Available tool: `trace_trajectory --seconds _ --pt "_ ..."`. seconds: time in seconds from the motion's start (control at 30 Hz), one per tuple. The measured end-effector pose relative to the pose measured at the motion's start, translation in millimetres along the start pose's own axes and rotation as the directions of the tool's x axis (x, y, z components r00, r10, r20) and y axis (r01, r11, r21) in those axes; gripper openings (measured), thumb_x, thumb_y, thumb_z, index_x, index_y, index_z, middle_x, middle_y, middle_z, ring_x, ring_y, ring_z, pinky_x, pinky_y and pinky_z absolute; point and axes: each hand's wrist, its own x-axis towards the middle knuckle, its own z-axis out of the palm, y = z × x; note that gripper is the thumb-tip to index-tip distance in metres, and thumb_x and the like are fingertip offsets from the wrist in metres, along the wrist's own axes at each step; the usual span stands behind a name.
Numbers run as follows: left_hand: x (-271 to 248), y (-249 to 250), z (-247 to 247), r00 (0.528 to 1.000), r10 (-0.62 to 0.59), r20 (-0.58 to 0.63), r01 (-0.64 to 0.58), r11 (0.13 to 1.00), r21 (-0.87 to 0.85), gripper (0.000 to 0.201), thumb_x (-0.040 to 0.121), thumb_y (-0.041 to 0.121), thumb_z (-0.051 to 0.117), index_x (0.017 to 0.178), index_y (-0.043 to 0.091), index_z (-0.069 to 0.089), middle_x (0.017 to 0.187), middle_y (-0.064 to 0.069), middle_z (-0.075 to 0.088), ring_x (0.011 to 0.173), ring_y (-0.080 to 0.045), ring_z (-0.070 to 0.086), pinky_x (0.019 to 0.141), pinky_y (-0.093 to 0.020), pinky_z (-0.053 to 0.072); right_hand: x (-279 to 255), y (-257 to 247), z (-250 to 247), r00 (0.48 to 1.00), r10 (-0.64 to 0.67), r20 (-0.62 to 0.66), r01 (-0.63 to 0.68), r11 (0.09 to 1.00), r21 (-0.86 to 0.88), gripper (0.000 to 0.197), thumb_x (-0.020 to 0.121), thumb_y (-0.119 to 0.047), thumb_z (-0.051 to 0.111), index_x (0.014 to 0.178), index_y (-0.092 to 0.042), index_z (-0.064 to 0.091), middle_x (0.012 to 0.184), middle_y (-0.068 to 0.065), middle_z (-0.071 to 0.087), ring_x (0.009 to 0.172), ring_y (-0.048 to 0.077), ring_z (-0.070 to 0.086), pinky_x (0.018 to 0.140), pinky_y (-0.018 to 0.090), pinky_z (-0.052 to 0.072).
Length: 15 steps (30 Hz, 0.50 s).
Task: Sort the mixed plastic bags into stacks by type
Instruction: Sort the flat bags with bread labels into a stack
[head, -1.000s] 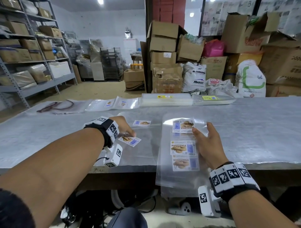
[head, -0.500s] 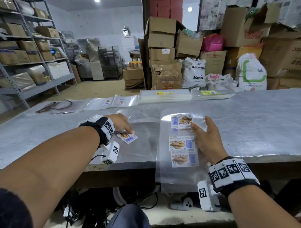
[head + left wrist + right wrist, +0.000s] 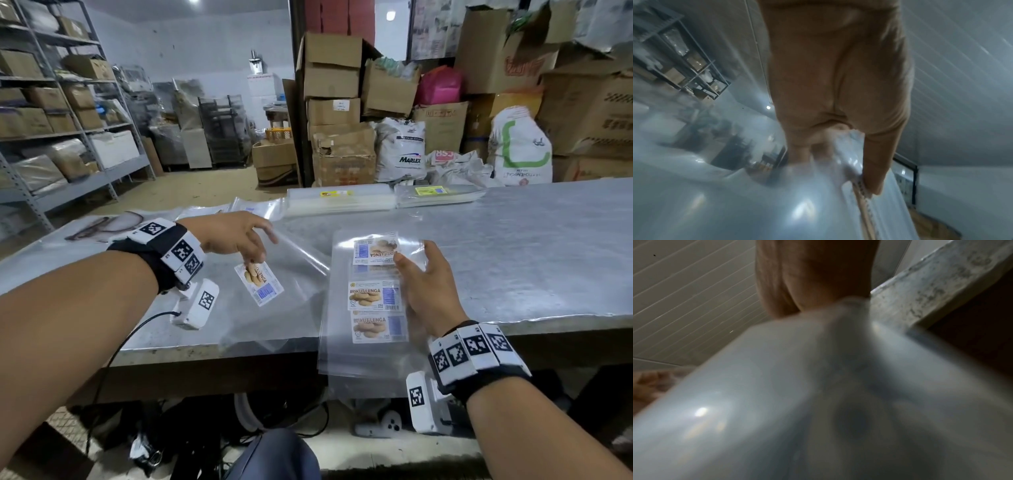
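Observation:
My left hand (image 3: 251, 251) pinches the top of a clear bag (image 3: 274, 301) with a biscuit label (image 3: 259, 284) and holds it tilted above the metal table (image 3: 513, 257). In the left wrist view the fingertips (image 3: 872, 181) nip the bag's edge (image 3: 849, 154). To the right, my right hand (image 3: 411, 270) holds a stack of the same labelled bags (image 3: 373, 298), thumb on the top label and fingers showing through the plastic beneath. That stack hangs over the table's front edge. Blurred plastic (image 3: 818, 386) fills the right wrist view.
Two neat stacks of clear bags (image 3: 337, 202) (image 3: 438, 193) lie along the table's far edge. Loose bags (image 3: 212, 212) and a dark cord (image 3: 102, 226) lie at the far left. Cardboard boxes (image 3: 342, 150), sacks (image 3: 520, 150) and shelving (image 3: 51, 137) stand behind the table.
My left hand has raised the labelled bag off the table and swung it toward the right. My right hand stays on the stack.

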Motion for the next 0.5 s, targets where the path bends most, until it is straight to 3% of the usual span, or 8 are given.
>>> trace_trajectory --seconds 0.13,0.3,0.37,0.43,0.5 --pt "-19 24 -11 0.991 0.077 -0.113 -0.099 0.974 -0.204 0.06 0.087 -0.009 0.071 0.137 0.02 0.056 0.1 -0.018 0.073 0.087 -0.028 0.073 0.079 -0.036 0.06 -3 0 -1 1.0 -0.004 -0.011 0.004 1.0 0.013 0.007 0.102 -0.025 0.062 0.106 -0.029 0.06 0.105 -0.003 0.073 0.091 0.015 0.075 0.082 0.042 0.063" --pt "-47 63 -19 0.942 0.185 -0.281 -0.292 0.863 -0.412 0.069 0.09 -0.011 0.061 0.144 0.031 0.048 0.111 -0.012 0.058 0.093 -0.024 0.065 0.071 -0.025 0.061 -3 2 -2 1.0 0.004 -0.017 -0.004 1.0 0.017 0.007 0.101 -0.027 0.063 0.106 -0.032 0.06 0.105 -0.002 0.075 0.093 0.018 0.075 0.085 0.049 0.062" --pt "-52 73 -19 0.903 0.243 -0.354 -0.413 0.718 -0.56 0.073 0.091 -0.013 0.055 0.147 0.033 0.046 0.11 -0.008 0.058 0.091 -0.022 0.065 0.071 -0.03 0.061 -2 2 -1 1.0 0.014 -0.025 -0.014 1.0 0.025 0.012 0.101 -0.028 0.063 0.111 -0.033 0.061 0.11 -0.002 0.074 0.095 0.018 0.075 0.088 0.049 0.061" --pt "-53 80 -13 0.861 0.295 -0.414 -0.508 0.518 -0.688 0.078 0.092 -0.014 0.053 0.148 0.039 0.046 0.115 -0.01 0.058 0.084 -0.017 0.067 0.071 -0.033 0.062 -2 3 1 0.997 0.081 -0.013 -0.079 0.993 0.088 0.035 0.1 -0.03 0.064 0.133 -0.028 0.053 0.122 0.002 0.069 0.096 0.021 0.075 0.086 0.046 0.062" --pt "-47 85 7 0.854 0.301 -0.424 -0.517 0.405 -0.754 0.085 0.092 -0.015 0.052 0.152 0.044 0.041 0.115 -0.011 0.059 0.075 -0.015 0.063 0.066 -0.031 0.061 -2 4 1 0.99 0.138 0.007 -0.137 0.977 0.16 0.053 0.099 -0.031 0.066 0.146 -0.029 0.042 0.126 0.008 0.066 0.095 0.022 0.076 0.08 0.043 0.064"
